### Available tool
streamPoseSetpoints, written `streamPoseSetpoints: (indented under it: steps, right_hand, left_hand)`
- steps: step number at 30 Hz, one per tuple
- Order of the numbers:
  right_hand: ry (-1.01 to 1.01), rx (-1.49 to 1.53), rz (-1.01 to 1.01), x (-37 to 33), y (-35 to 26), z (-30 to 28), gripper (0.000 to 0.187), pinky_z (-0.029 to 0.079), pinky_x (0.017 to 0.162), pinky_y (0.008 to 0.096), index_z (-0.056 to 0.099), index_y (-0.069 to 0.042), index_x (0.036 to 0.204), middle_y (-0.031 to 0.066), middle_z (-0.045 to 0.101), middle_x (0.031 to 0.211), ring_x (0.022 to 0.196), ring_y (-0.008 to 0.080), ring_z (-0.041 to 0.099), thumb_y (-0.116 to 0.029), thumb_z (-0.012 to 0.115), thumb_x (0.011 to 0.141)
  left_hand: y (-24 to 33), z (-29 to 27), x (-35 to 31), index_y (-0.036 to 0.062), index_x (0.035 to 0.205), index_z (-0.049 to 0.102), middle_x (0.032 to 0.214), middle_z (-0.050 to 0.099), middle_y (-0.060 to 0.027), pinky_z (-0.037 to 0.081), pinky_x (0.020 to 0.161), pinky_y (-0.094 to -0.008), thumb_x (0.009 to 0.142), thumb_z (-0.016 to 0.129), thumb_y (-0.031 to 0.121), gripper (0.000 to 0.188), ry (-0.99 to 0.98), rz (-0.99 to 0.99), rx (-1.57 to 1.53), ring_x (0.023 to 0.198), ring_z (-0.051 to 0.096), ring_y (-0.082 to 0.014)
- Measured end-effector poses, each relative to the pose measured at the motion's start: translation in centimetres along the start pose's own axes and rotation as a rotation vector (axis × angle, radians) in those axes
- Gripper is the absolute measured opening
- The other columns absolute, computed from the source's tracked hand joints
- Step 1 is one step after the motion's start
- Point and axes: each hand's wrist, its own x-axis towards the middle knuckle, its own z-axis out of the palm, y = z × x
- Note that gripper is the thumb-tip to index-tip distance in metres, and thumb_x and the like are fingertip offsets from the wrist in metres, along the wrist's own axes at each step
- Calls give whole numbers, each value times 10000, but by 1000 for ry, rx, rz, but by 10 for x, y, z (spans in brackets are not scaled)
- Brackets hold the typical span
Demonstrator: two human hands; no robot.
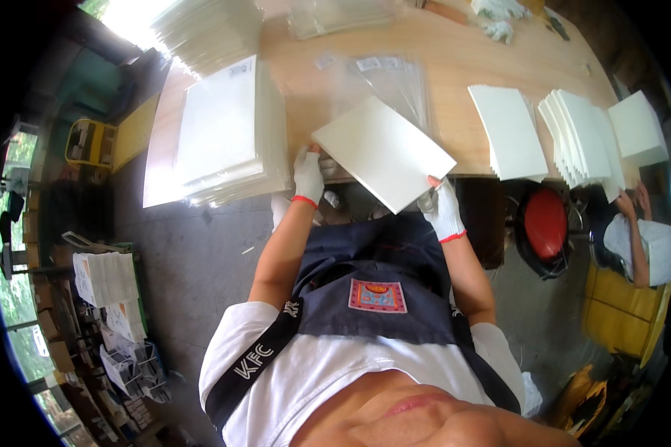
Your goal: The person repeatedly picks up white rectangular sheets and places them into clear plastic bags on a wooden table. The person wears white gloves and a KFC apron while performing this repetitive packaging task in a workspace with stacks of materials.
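Observation:
Both my hands hold a white rectangular panel (384, 153), tilted over the table's near edge. My left hand (308, 175), in a white glove with a red cuff and bare fingertips, grips its left corner. At the lower right corner, my right hand (443, 208) is closed on it, with a matching glove. Beyond the panel lie flat clear plastic sleeves (406, 82) with small printed labels. Left of my left hand rises a tall stack of white panels in clear sleeves (224, 127). A fanned pile of bare white panels (505, 130) lies to the right.
More white panel piles (570, 134) and a white block-like stack (637, 127) stand farther right, near a co-worker (637, 238). White gloves (498, 28) lie at the table's far side. A red round stool (546, 223) stands below the table's edge. Stacked white bundles (104, 279) are at left.

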Motion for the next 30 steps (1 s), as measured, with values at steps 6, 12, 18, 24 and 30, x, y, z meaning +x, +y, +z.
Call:
streamPoseSetpoints:
  steps: [6,12,18,24,30]
  right_hand:
    - [-67,16,-2,3,6,7,372,508,820,300,483,-26,1253,81,576,1164,1018,189,585,-53,526,884]
    - [-108,-55,-47,-48,17,3,220,510,427,299,497,-49,1105,100,631,820,567,191,626,-176,550,933]
    - [330,15,156,-67,39,-19,200,610,670,401,513,-34,1101,148,628,962,826,272,674,-160,530,946]
    - [124,521,59,-43,43,-8,345,470,984,475,406,8,1285,244,524,1234,1105,354,562,-191,385,1004]
    - [-215,-551,108,-59,24,29,260,492,509,240,561,-49,1163,72,665,807,608,107,618,-204,491,967]
  left_hand:
    - [2,9,-31,63,834,447,682,531,-51,435,431,-243,965,502,216,208,-111,189,328,508,563,-130]
    - [-31,9,-96,36,1024,572,766,562,-12,432,602,-238,942,519,143,145,-404,626,704,676,532,-82]
    - [-57,6,-112,27,921,484,763,614,-84,541,534,-256,959,510,218,196,-469,-210,421,631,641,-153]
    - [-44,13,-91,5,971,515,916,664,-137,543,571,-258,940,517,216,214,-502,-196,507,641,641,-160]
    - [-30,6,-79,26,1049,553,930,680,-99,528,549,-251,930,550,276,277,-400,-354,549,587,610,-134]
